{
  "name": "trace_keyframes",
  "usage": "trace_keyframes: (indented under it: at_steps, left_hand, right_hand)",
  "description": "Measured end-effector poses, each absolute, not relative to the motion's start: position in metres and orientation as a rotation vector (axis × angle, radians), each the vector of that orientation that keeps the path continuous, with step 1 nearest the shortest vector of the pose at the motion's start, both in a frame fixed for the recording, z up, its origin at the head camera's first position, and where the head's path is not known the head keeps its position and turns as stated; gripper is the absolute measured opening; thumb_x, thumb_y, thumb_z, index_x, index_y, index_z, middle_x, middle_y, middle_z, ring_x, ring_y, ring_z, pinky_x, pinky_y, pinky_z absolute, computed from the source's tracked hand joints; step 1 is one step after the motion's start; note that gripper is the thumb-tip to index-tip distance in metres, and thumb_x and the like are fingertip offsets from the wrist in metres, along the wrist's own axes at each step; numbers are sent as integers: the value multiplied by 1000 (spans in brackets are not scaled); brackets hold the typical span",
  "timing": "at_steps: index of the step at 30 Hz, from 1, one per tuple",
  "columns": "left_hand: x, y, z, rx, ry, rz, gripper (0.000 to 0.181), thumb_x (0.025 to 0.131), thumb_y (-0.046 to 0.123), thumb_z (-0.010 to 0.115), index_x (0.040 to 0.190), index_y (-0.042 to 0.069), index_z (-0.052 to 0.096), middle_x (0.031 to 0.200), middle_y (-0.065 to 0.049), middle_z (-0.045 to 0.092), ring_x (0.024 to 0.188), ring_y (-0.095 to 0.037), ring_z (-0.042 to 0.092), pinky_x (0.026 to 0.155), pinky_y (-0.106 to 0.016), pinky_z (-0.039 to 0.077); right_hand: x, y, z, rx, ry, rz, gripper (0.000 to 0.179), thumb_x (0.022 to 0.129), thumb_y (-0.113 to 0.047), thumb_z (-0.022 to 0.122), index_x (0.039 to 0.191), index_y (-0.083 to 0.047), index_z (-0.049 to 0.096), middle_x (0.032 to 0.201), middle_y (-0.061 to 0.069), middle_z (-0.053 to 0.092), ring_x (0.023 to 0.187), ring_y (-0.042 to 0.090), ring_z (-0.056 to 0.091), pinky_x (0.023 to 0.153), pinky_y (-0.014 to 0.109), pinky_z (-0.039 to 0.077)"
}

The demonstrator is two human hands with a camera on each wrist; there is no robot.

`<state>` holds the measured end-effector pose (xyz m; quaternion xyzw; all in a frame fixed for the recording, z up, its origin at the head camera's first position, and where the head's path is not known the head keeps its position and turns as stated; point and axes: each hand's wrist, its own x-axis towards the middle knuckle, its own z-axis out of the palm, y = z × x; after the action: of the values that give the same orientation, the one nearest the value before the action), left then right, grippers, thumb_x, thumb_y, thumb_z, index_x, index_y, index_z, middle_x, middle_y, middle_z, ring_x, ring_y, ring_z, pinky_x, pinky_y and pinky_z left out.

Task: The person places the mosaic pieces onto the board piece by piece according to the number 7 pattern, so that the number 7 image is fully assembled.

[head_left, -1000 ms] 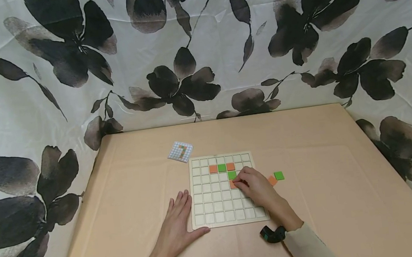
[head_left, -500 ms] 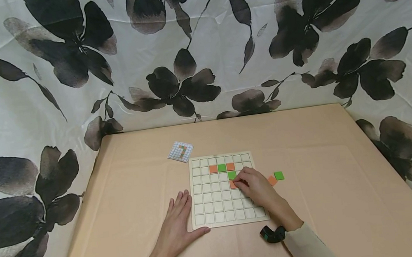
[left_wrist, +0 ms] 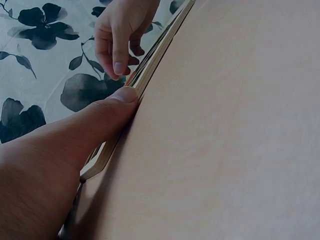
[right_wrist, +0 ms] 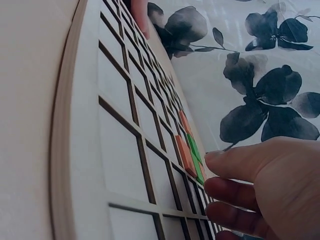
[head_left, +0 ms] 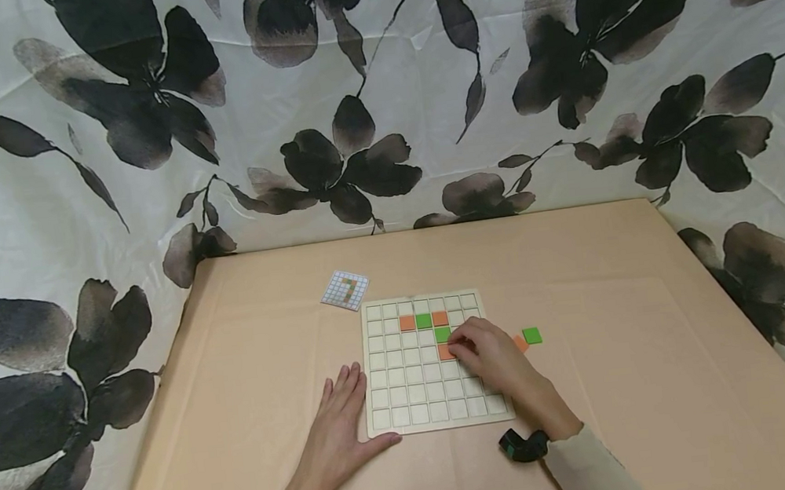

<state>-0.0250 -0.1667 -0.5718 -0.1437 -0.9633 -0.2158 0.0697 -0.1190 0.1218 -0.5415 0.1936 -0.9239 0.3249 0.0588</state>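
A pale square grid board (head_left: 400,396) lies on the table. In its upper part sit several orange and green square tiles, among them a green tile (head_left: 443,335) and, just below it, an orange tile (head_left: 446,352). My right hand (head_left: 488,354) hovers over the board's right side, fingertips right beside that orange tile. The right wrist view shows its thumb (right_wrist: 230,162) and loosely bent fingers with no tile between them. My left hand (head_left: 341,419) lies with straight fingers along the board's left edge, its thumb (left_wrist: 122,96) resting on the near edge.
A small patterned card (head_left: 345,290) lies beyond the board's upper left corner. To the right of the board are a loose green tile (head_left: 532,335) and an orange tile (head_left: 521,343), partly behind my right hand. A floral cloth (head_left: 454,152) hangs behind the table (head_left: 615,271).
My right hand has drawn slightly to the right, showing more of the orange tile by its fingertips. The left hand has stayed in place at the board's edge.
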Motion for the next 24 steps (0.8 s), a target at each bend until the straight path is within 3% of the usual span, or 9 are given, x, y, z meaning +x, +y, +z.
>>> trace_keyframes:
  at_steps: [8, 24]
  left_hand:
    - [-24, -168, -572, -437, -2899, -660, 109, 75, 73, 70, 149, -3, 43, 161, -16, 36, 153, -31, 29, 129, -47, 17]
    - [-24, -169, -573, -431, -2900, -655, 109, 75, 73, 70, 149, -2, 43, 161, -15, 36, 153, -31, 29, 129, -47, 18]
  right_hand:
    - [-118, 127, -540, 516, -2822, 949, 14, 91, -23, 73, 102, -15, 74, 97, -8, 67, 93, 9, 60, 81, 29, 60]
    - [-116, 148, -539, 433, -2808, 982, 20, 92, -19, 70, 110, -10, 71, 104, -1, 66, 94, 13, 55, 79, 32, 56]
